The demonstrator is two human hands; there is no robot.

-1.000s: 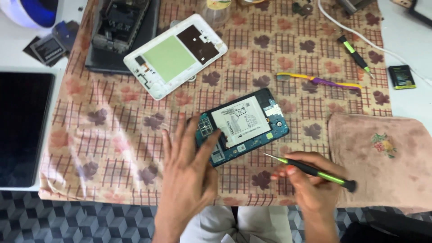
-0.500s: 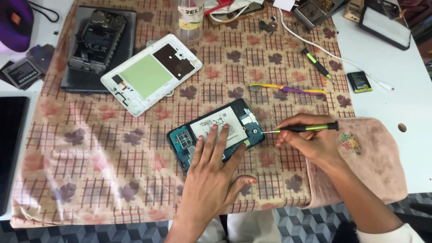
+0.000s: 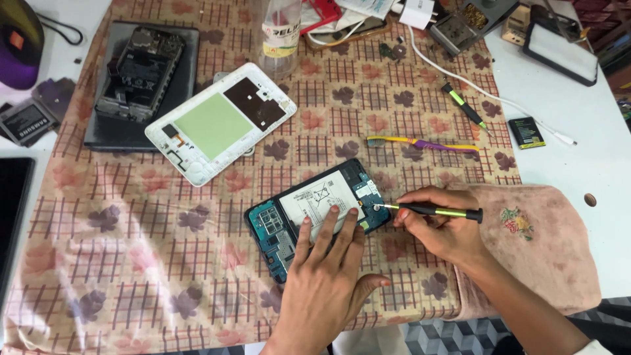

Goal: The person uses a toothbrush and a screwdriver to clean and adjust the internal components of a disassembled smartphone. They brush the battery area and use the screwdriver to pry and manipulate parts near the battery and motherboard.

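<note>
Hands on an opened tablet, frame centre.
Left hand (image 3: 325,276) lies open on the tablet (image 3: 315,213); right hand (image 3: 437,227) grips a screwdriver (image 3: 427,210).

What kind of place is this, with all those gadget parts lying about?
Probably a small electronics repair bench. A right hand works a screwdriver on an opened tablet that the left hand steadies; a removed white back cover lies nearby.

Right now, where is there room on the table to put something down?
Bare cloth lies left of the opened tablet, below the white back cover. The pink towel beside the right hand is also free. The far edge around the bottle is crowded.
</note>
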